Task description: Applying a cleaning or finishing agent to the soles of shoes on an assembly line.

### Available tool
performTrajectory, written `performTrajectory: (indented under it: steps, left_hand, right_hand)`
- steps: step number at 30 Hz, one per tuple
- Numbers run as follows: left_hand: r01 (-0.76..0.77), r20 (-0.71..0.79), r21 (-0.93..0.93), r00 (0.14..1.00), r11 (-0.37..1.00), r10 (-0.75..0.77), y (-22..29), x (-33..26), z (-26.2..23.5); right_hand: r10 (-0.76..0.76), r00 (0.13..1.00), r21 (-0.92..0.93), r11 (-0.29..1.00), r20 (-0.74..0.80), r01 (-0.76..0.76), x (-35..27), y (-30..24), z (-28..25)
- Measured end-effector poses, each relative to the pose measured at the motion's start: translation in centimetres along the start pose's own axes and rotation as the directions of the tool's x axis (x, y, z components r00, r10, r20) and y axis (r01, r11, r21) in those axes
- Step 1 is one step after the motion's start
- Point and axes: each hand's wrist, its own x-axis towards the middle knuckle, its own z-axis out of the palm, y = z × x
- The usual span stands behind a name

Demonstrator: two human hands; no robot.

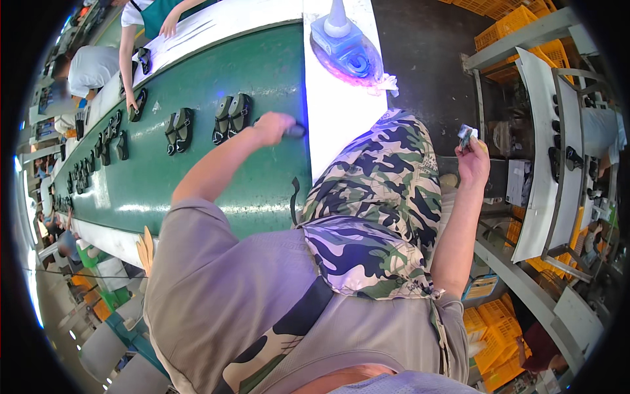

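My left hand (274, 127) reaches over the green conveyor belt (249, 177). Its fingers are closed round a dark shoe (295, 130), blurred and mostly covered, at the belt's right edge. Two pairs of dark olive strapped sandals, a nearer pair (231, 118) and one farther left (178, 130), lie beside that hand. Held up on the right, away from the belt, my right hand (474, 161) pinches a small crumpled rag (466, 134), whitish and dark. A camouflage apron (380, 190) covers my lap.
A white tabletop (328, 105) adjoins the belt, bearing a blue container (344, 46) with a pale cone on top. Across the belt, a co-worker's hand (133, 105) touches a sandal (138, 106). A metal-framed rack (541, 157) stands right, near yellow crates (495, 335).
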Motion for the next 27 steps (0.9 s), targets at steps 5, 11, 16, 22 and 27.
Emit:
performTrajectory:
  steps: [5,11,16,22,27]
  left_hand:
    - [-0.172,-0.258,-0.083,0.955,0.982,0.146,1.0,-6.5,4.1]
    - [0.505,-0.151,-0.476,0.76,0.72,-0.633,4.4,-5.1,6.7]
    - [0.642,0.186,-0.246,0.766,0.726,-0.615,1.6,-3.4,3.8]
    - [0.227,0.274,-0.961,0.869,-0.159,-0.413,2.0,-1.9,1.1]
    - [-0.432,-0.392,-0.88,0.896,-0.199,-0.21,10.7,0.7,-7.2]
  right_hand:
    - [0.024,1.0,0.031,0.999,-0.004,-0.024,0.6,0.9,-1.4]
    - [0.05,0.997,-0.044,0.998,0.061,-0.048,1.2,3.1,2.4]
    - [0.019,1.0,-0.149,0.989,0.004,-0.018,0.1,3.8,5.8]
    - [-0.023,1.0,-0.29,0.957,-0.015,0.018,-0.6,3.3,5.7]
    - [-0.072,0.997,-0.347,0.935,0.024,0.076,-0.6,2.8,6.6]
